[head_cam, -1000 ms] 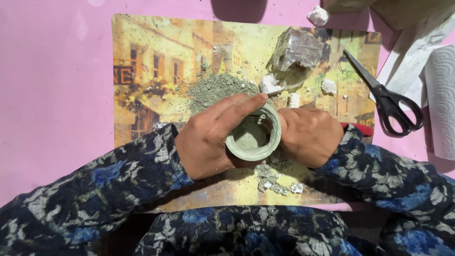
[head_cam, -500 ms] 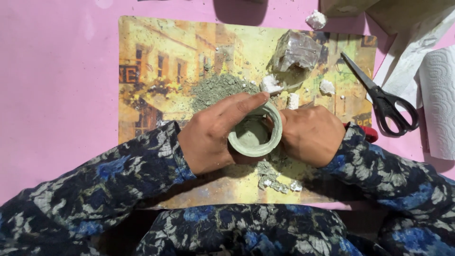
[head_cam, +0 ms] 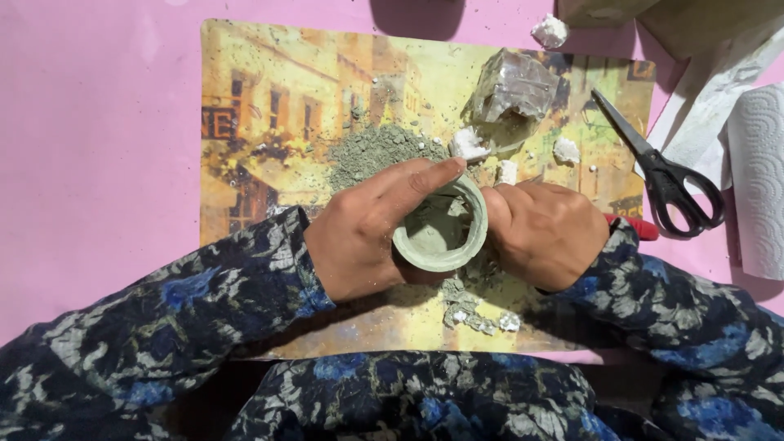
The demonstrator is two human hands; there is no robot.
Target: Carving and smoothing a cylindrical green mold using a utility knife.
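My left hand [head_cam: 367, 233] wraps around a small round grey-green clay cup [head_cam: 441, 233], with its fingers over the cup's far rim. My right hand [head_cam: 547, 233] is closed against the cup's right side and grips a tool with a red handle [head_cam: 633, 227]; the tool's tip is hidden. The cup is held just above a picture placemat [head_cam: 269, 106]. A heap of grey-green powder [head_cam: 367, 151] lies on the mat beyond my left fingers. Clay crumbs [head_cam: 469, 306] lie below the cup.
A lump wrapped in clear plastic [head_cam: 514, 86] sits at the mat's far right, with white bits [head_cam: 566, 149] near it. Black scissors [head_cam: 665, 175] lie to the right, a paper towel roll [head_cam: 755, 175] at the right edge. The table is pink [head_cam: 90, 163].
The hands and cup stay in nearly the same place. The cup has tilted slightly, and my left fingers reach further over its rim.
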